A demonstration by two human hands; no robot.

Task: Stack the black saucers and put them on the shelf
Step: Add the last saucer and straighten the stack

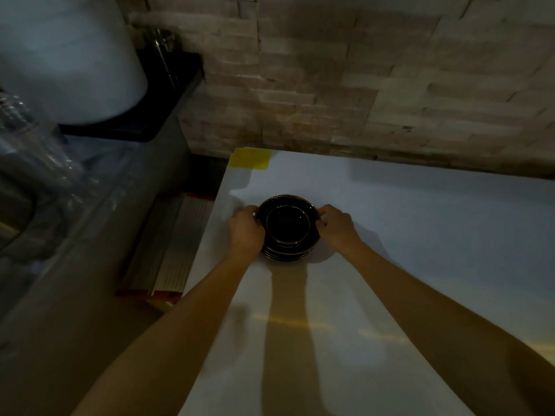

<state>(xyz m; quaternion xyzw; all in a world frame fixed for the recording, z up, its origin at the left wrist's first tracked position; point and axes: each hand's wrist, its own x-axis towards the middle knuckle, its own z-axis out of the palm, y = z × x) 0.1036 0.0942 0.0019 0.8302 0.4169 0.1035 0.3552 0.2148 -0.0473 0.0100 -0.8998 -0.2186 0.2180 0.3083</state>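
A stack of black saucers (286, 226) with thin gold rims sits on the white table (420, 235), near its far left corner. My left hand (244, 231) clasps the stack's left side, fingers curled around the rim. My right hand (336, 226) grips the right side in the same way. The stack rests on the table surface between both hands. No shelf is clearly visible in this dim view.
A yellow tape patch (250, 158) marks the table's far left corner. A brick wall (360, 85) runs behind the table. To the left stand a grey counter with plastic wrap (60, 181), a black tray (168, 94) and a large white cylinder (69, 55).
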